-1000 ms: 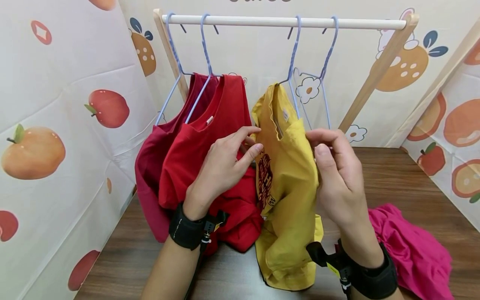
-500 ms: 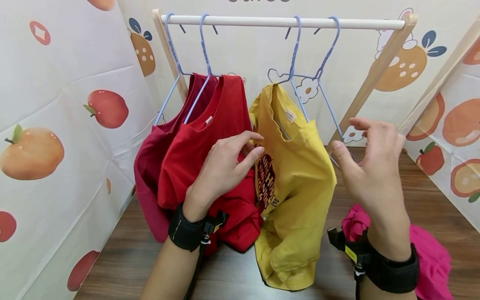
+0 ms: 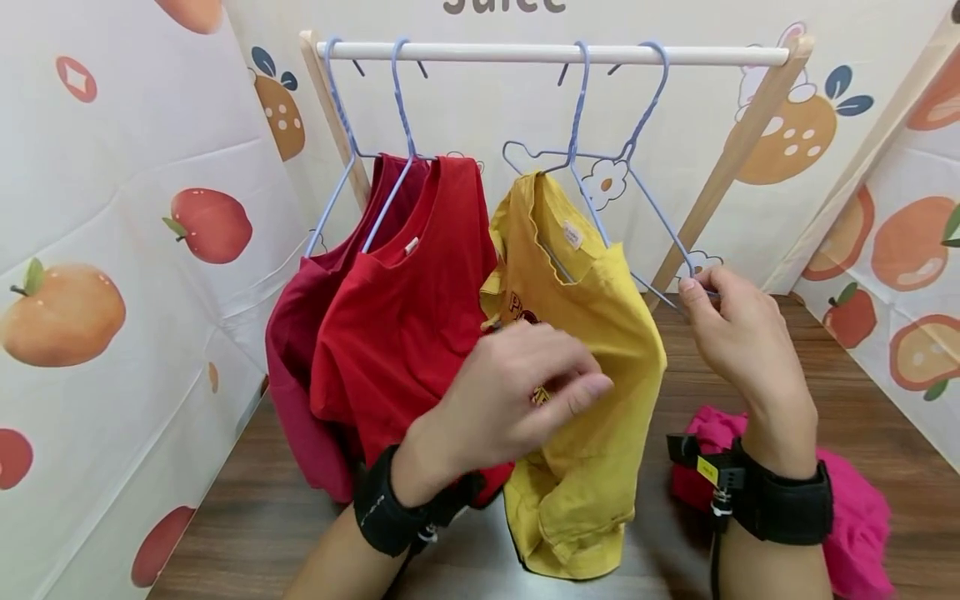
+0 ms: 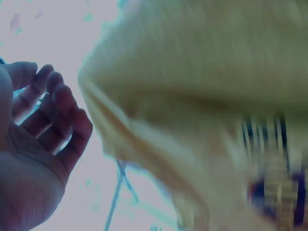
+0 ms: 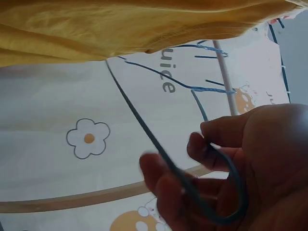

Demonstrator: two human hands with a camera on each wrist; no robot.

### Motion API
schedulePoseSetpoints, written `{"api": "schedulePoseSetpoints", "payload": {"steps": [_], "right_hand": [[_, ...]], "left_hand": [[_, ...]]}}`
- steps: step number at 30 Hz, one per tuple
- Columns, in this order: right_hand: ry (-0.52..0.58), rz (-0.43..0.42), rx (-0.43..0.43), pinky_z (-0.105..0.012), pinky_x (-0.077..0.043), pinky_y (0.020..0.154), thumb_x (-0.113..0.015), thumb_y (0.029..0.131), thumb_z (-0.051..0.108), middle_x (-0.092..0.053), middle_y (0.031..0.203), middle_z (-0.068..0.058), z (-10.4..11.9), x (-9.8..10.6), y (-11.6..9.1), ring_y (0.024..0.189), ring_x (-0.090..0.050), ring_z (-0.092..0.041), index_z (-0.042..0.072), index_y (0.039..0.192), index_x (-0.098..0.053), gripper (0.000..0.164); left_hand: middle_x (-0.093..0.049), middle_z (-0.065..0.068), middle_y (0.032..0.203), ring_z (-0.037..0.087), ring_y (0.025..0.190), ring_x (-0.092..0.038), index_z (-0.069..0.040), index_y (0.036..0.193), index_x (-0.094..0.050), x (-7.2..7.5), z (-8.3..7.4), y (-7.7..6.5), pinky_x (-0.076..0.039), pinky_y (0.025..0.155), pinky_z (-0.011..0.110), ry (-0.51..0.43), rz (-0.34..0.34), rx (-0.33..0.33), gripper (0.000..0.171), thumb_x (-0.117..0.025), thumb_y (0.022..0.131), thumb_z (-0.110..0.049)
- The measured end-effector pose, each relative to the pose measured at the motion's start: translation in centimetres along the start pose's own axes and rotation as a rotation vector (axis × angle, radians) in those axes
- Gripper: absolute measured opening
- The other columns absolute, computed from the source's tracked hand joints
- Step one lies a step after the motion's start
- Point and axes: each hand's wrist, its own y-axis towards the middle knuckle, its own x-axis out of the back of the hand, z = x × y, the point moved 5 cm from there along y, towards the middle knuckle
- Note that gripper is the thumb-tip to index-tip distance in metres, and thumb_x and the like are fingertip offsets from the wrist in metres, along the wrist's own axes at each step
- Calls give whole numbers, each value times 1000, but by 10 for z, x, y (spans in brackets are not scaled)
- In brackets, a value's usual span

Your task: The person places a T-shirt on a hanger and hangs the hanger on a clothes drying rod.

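At the right, an empty blue wire hanger (image 3: 660,208) hangs from the rack; my right hand (image 3: 750,342) pinches its lower right corner between thumb and fingers. The right wrist view shows the hanger's bent end (image 5: 226,211) lying across the fingers. A yellow shirt (image 3: 600,333) with a dark print hangs on the hanger beside it. In front of this shirt my left hand (image 3: 517,392) floats with loosely curled fingers. Nothing is held in that hand, and the left wrist view puts the fingers (image 4: 62,110) apart from the blurred yellow cloth.
A white rail (image 3: 480,53) on wooden legs carries the hangers. Left of the yellow shirt hang a red shirt (image 3: 420,317) and a dark crimson garment (image 3: 300,358). A crumpled magenta garment (image 3: 855,508) lies on the wooden table (image 3: 240,517) by my right forearm.
My right hand has left the yellow shirt's shoulder, moved right and taken hold of the empty hanger's corner. My left hand has moved right and down from between the red and yellow shirts.
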Motion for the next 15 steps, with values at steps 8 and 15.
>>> {"api": "schedulePoseSetpoints", "payload": {"steps": [8,15], "right_hand": [[91,-22,21,-31,-43,53,-42,108,44,-69,71,-2,6,14,-13,64,-60,3,12,101,-61,39],[100,-130,34,-27,-39,52,-48,108,35,-60,63,12,13,37,-36,61,-56,0,11,97,-59,29]], "left_hand": [[-69,-8,91,-4,85,-58,-14,99,-73,-41,-50,-7,-42,85,3,-147,123,-160,6,-69,96,-17],[-66,-2,116,2,115,-60,-11,112,-67,-65,-56,-13,-37,108,8,-115,114,-65,18,-53,101,-9]]}}
